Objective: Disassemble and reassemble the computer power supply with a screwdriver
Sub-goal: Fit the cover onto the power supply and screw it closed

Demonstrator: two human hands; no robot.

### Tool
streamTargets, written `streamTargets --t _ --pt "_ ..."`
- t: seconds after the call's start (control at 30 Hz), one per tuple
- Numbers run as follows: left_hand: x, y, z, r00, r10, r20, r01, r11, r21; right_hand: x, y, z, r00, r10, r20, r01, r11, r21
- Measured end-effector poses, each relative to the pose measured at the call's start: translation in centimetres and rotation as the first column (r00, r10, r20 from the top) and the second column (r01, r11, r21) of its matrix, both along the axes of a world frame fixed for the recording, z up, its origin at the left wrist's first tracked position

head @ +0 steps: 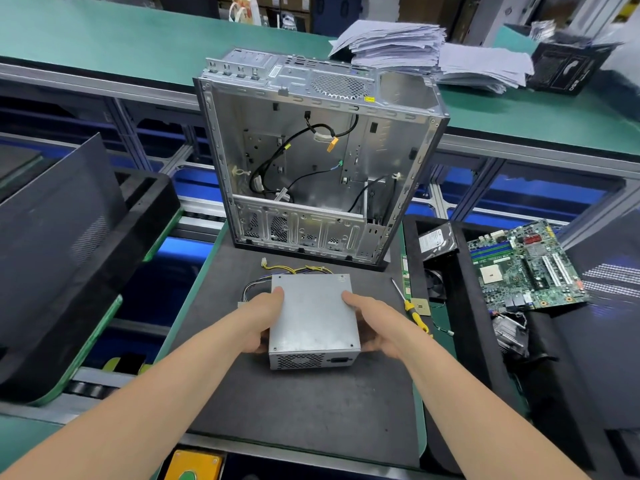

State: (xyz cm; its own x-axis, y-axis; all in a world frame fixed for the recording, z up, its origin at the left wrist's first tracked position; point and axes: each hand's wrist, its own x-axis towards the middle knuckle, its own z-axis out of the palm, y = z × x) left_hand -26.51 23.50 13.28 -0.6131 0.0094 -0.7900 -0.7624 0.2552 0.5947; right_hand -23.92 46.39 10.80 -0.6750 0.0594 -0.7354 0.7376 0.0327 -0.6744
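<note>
A grey metal power supply (313, 317) lies flat on the dark mat (304, 403), its vented face toward me and its yellow and black cables (294, 270) trailing behind. My left hand (261, 320) grips its left side, thumb on top. My right hand (375, 325) grips its right side the same way. A yellow-handled screwdriver (410, 306) lies on the mat just right of my right hand, not held.
An open, stripped computer case (318, 161) stands behind the power supply. At the right, a black tray holds a motherboard (526, 265), a hard drive (435, 239) and a heatsink (510, 332). Paper stacks (433, 50) lie on the far green bench. Black panels (62, 244) lean at left.
</note>
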Motion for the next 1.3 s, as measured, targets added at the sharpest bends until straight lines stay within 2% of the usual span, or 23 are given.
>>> streamTargets --t 0.3,0.4,0.47,0.53,0.67,0.77,0.87,0.93,1.1,1.2,1.27,1.3 --pt "0.6 0.5 -1.7 0.999 0.018 -0.045 -0.021 0.998 -0.065 0.5 0.4 0.0 0.998 0.052 -0.034 -0.052 0.999 0.003" --pt "1.4 0.3 -1.5 0.980 0.170 0.102 -0.174 0.984 0.037 0.3 0.7 0.1 0.996 0.075 -0.054 -0.078 0.996 -0.042" --pt "1.7 0.3 -1.1 0.970 0.166 0.178 -0.180 0.982 0.063 0.0 0.7 0.3 0.994 0.087 -0.066 -0.089 0.996 -0.016" --pt "1.6 0.5 -0.7 0.968 0.163 0.189 -0.176 0.983 0.056 -0.2 0.7 0.4 0.996 0.071 -0.050 -0.071 0.997 0.004" --pt "1.7 0.4 -0.3 0.921 0.289 0.263 -0.319 0.945 0.078 -1.1 0.4 1.0 0.998 0.053 0.025 -0.053 0.999 -0.008" --pt "2.5 0.5 -0.3 0.873 0.373 0.313 -0.426 0.897 0.121 -2.4 -0.1 1.5 0.994 0.105 -0.037 -0.103 0.993 0.058" --pt "2.4 0.6 0.2 0.875 0.404 0.267 -0.449 0.884 0.132 -3.2 -0.7 1.7 0.989 0.108 -0.104 -0.097 0.989 0.108" --pt "2.2 0.6 0.4 0.907 0.361 0.216 -0.393 0.911 0.126 -3.1 -0.6 1.6 0.986 0.114 -0.117 -0.097 0.985 0.144" --pt "1.5 0.0 1.3 0.961 0.257 0.099 -0.268 0.956 0.118 -0.8 1.0 1.3 0.997 0.023 -0.074 -0.019 0.999 0.050" --pt "0.6 -1.5 1.3 0.953 0.300 -0.037 -0.298 0.953 0.048 1.3 1.5 1.4 0.987 0.158 0.019 -0.159 0.987 0.033" --pt "0.5 -1.9 0.8 0.941 0.328 -0.086 -0.328 0.944 0.014 2.0 1.5 1.7 0.964 0.261 0.046 -0.265 0.953 0.149" --pt "0.7 -1.9 0.5 0.935 0.347 -0.080 -0.347 0.938 0.007 1.9 1.4 1.8 0.960 0.280 0.022 -0.275 0.922 0.274"
